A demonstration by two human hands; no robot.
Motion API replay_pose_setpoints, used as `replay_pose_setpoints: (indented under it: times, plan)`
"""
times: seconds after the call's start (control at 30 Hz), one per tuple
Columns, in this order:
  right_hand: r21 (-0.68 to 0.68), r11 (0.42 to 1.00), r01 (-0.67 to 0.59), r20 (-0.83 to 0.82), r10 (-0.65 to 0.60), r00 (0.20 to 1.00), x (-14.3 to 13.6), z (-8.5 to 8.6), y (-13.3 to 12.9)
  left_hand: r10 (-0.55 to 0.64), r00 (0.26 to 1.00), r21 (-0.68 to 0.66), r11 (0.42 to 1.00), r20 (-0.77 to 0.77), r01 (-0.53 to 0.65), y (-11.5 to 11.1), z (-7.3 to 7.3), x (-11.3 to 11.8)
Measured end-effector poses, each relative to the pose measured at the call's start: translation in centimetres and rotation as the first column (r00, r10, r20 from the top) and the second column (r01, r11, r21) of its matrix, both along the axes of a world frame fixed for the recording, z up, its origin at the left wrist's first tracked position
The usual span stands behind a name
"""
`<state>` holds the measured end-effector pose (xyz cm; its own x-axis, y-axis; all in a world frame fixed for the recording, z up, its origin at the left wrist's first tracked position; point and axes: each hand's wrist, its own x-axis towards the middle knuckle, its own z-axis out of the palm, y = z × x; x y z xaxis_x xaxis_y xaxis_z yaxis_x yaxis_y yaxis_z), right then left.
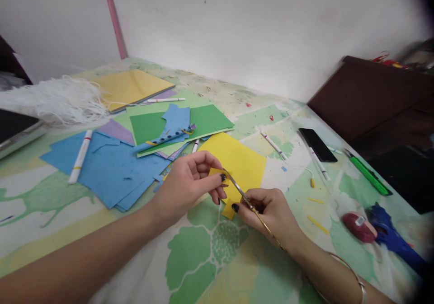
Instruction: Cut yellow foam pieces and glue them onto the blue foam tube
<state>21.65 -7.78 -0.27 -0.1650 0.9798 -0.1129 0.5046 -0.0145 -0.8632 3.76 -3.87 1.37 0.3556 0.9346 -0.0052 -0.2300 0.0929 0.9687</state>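
Between thumb and fingers, my left hand [198, 175] pinches a small yellow paper piece [217, 172]. My right hand [269, 211] is closed on a slim metal tool [237, 187], which looks like scissors; its tip touches or nearly touches the piece. Its handles are largely hidden by my fingers. Under the hands, a small orange-yellow strip [228, 209] shows near my right thumb. Just beyond lies a larger yellow sheet [246, 159] on the patterned tablecloth.
Blue sheets [115, 168] and green paper [210, 116] lie to the left, with a blue paper shape [178, 119] on top. White string [57, 98] is piled far left. At right are a black phone [317, 144], a green cutter [369, 175] and a blue tool [393, 234].
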Motion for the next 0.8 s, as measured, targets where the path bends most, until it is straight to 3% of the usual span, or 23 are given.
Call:
replay_pose_setpoints:
  times: [0.8]
  plan:
    - [-0.014, 0.999, -0.030, -0.012, 0.030, 0.999, 0.18, -0.02, -0.03, 0.035, 0.999, 0.060, 0.998, 0.009, -0.036, 0.14, 0.14, -0.17]
